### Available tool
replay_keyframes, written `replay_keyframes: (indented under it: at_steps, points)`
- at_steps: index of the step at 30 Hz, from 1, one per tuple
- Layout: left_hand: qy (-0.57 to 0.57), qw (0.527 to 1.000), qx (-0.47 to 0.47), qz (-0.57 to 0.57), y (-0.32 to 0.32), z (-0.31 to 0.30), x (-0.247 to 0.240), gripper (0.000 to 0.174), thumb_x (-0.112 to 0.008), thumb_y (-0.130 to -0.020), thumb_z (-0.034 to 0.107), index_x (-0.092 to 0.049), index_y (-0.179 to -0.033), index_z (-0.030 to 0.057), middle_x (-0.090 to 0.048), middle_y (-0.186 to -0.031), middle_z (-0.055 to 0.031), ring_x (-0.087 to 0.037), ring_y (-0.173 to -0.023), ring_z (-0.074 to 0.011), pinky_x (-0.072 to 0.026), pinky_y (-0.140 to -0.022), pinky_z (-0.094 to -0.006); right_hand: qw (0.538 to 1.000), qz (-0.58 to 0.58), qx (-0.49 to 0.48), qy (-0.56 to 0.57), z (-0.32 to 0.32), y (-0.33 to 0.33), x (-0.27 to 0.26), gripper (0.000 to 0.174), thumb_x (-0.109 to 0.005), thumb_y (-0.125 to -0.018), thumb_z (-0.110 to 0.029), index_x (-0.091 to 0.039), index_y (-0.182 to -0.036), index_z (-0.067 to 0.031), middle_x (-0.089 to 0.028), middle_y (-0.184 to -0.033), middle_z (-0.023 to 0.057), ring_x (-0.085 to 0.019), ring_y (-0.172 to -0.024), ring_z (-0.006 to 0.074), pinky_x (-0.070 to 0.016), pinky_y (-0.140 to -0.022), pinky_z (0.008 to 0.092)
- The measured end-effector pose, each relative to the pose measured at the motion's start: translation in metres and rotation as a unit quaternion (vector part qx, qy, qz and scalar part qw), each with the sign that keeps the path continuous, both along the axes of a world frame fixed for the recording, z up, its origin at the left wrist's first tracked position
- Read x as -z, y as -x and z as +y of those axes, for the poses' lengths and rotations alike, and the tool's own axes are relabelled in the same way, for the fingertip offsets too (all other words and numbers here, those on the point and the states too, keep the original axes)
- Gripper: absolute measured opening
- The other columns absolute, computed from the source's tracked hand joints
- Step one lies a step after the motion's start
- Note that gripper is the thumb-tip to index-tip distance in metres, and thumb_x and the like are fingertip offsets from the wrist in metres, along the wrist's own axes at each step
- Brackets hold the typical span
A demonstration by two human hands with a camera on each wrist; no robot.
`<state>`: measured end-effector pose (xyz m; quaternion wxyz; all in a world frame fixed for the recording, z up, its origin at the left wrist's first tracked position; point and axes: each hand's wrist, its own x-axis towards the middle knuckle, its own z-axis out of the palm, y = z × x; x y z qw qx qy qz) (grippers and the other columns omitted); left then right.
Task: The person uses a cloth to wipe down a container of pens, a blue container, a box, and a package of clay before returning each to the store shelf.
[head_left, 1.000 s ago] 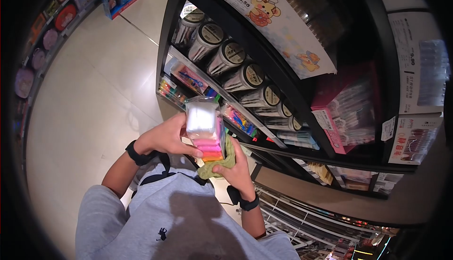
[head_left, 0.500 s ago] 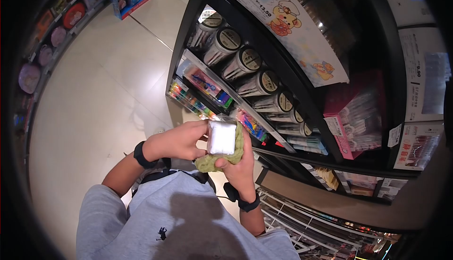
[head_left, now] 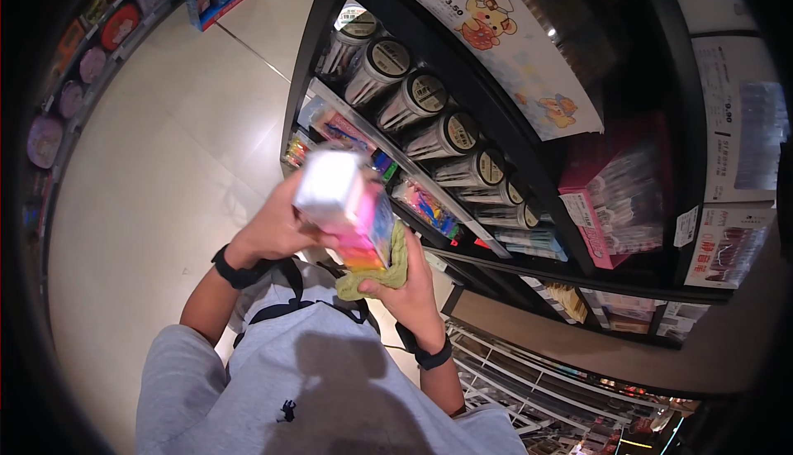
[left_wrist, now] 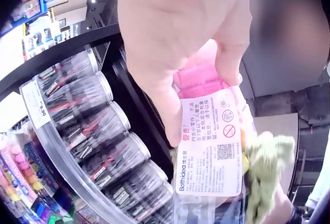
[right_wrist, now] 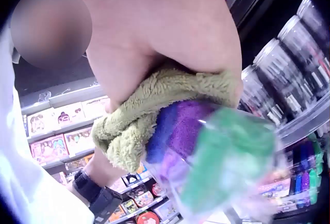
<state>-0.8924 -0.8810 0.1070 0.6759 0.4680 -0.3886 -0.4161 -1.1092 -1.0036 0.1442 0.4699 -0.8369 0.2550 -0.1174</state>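
Note:
My left hand (head_left: 268,225) grips a clear-wrapped pack of coloured blocks (head_left: 330,186) near its white end, thumb and fingers on opposite sides. Pink, orange and yellow layers show below the white. A printed white label (left_wrist: 209,146) covers one face in the left wrist view, and purple, blue and green blocks (right_wrist: 227,157) show on another in the right wrist view. My right hand (head_left: 415,294) holds a fuzzy green cloth (head_left: 363,285) in its curled fingers, bunched against the lower end of the pack.
A black shelf unit stands ahead to the right, with a row of clear lidded tubs (head_left: 421,95) and packaged goods below. A pink box (head_left: 591,228) of pens sits farther right. White wire racks (head_left: 504,385) are low at right, another stocked shelf (head_left: 91,66) at far left.
The pack's white end faced the head camera half a second ago; now the pack is tilted, its coloured side showing, its white end moved up and left. Both hands keep their holds.

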Motion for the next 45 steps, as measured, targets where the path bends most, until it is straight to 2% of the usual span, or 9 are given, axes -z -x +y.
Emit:
replay_keyframes:
  at_steps: [8, 18, 20, 22, 25, 27, 34, 39, 45]
  points:
    - [0.078, 0.972, -0.072, 0.211, -0.014, 0.010, 0.019, 0.088, -0.088, -0.067, 0.015, -0.039, -0.139, 0.0031, -0.053, -0.129, -0.0071, -0.053, -0.118, -0.0161, -0.0446, -0.099, -0.0335, 0.998, 0.043, -0.002, -0.037, -0.002, 0.034, 0.009, 0.095, -0.090, -0.062, -0.026, -0.040, -0.137, 0.0039, -0.051, -0.129, 0.0194, -0.053, -0.118, 0.0321, -0.0424, -0.099, 0.0398]
    - [-0.012, 0.995, -0.021, 0.094, -0.025, 0.018, -0.011, 0.078, -0.089, -0.067, 0.021, -0.049, -0.131, 0.0031, -0.063, -0.115, -0.0057, -0.061, -0.104, -0.0149, -0.0498, -0.092, -0.0308, 0.996, -0.066, 0.053, 0.020, 0.021, 0.016, 0.013, 0.085, -0.090, -0.063, -0.026, -0.048, -0.130, 0.0051, -0.051, -0.118, 0.0120, -0.053, -0.108, 0.0228, -0.0436, -0.094, 0.0343]
    - [-0.062, 0.995, 0.014, 0.076, -0.031, 0.023, 0.003, 0.083, -0.089, -0.066, 0.018, -0.045, -0.136, 0.0045, -0.061, -0.121, -0.0063, -0.059, -0.110, -0.0152, -0.0475, -0.096, -0.0320, 0.990, -0.128, 0.057, -0.020, 0.021, 0.021, 0.015, 0.080, -0.090, -0.064, -0.020, -0.049, -0.129, 0.0044, -0.052, -0.119, 0.0150, -0.055, -0.108, 0.0263, -0.0451, -0.093, 0.0353]
    - [0.051, 0.985, 0.010, 0.167, -0.027, 0.020, 0.011, 0.094, -0.091, -0.064, 0.016, -0.038, -0.141, 0.0052, -0.056, -0.129, -0.0067, -0.055, -0.117, -0.0164, -0.0447, -0.100, -0.0327, 0.991, -0.111, 0.065, -0.048, 0.013, 0.029, 0.018, 0.077, -0.087, -0.069, -0.029, -0.050, -0.128, 0.0052, -0.053, -0.116, 0.0145, -0.056, -0.106, 0.0253, -0.0446, -0.093, 0.0341]
    - [0.061, 0.978, 0.045, 0.195, -0.025, 0.016, 0.024, 0.102, -0.091, -0.062, 0.013, -0.032, -0.146, 0.0060, -0.051, -0.135, -0.0078, -0.051, -0.122, -0.0183, -0.0410, -0.104, -0.0348, 0.983, -0.093, 0.060, -0.147, 0.007, 0.034, 0.012, 0.078, -0.082, -0.075, -0.038, -0.048, -0.131, 0.0043, -0.056, -0.121, 0.0130, -0.056, -0.110, 0.0227, -0.0437, -0.096, 0.0328]
    - [0.056, 0.975, 0.054, 0.208, -0.019, 0.013, 0.026, 0.101, -0.089, -0.064, 0.013, -0.031, -0.146, 0.0057, -0.051, -0.135, -0.0089, -0.050, -0.124, -0.0203, -0.0395, -0.106, -0.0370, 0.940, -0.076, 0.066, -0.326, 0.006, 0.035, 0.004, 0.080, -0.078, -0.079, -0.043, -0.045, -0.136, 0.0027, -0.055, -0.127, 0.0112, -0.054, -0.116, 0.0190, -0.0422, -0.098, 0.0318]
    - [0.087, 0.957, 0.063, 0.270, -0.005, -0.020, 0.015, 0.097, -0.088, -0.068, 0.027, -0.032, -0.144, 0.0035, -0.052, -0.133, -0.0099, -0.052, -0.122, -0.0225, -0.0403, -0.105, -0.0381, 0.963, -0.075, 0.085, -0.245, -0.003, 0.051, 0.011, 0.077, -0.081, -0.078, -0.033, -0.044, -0.138, -0.0002, -0.057, -0.128, 0.0095, -0.055, -0.116, 0.0174, -0.0431, -0.098, 0.0306]
    - [0.007, 0.975, 0.059, 0.212, -0.002, -0.022, 0.009, 0.089, -0.085, -0.074, 0.022, -0.033, -0.144, 0.0040, -0.052, -0.133, -0.0083, -0.052, -0.121, -0.0187, -0.0422, -0.104, -0.0361, 0.986, -0.004, 0.048, -0.162, -0.015, 0.054, 0.008, 0.075, -0.081, -0.078, -0.023, -0.043, -0.138, -0.0010, -0.062, -0.121, 0.0130, -0.059, -0.110, 0.0179, -0.0459, -0.094, 0.0310]
    - [-0.005, 0.971, 0.197, 0.132, 0.010, -0.025, -0.001, 0.077, -0.082, -0.077, 0.023, -0.041, -0.139, 0.0022, -0.054, -0.133, -0.0071, -0.053, -0.118, -0.0155, -0.0451, -0.101, -0.0354, 0.997, 0.016, 0.025, -0.066, -0.006, 0.017, 0.011, 0.074, -0.079, -0.080, -0.020, -0.041, -0.140, -0.0004, -0.066, -0.113, 0.0165, -0.063, -0.104, 0.0184, -0.0488, -0.089, 0.0314]
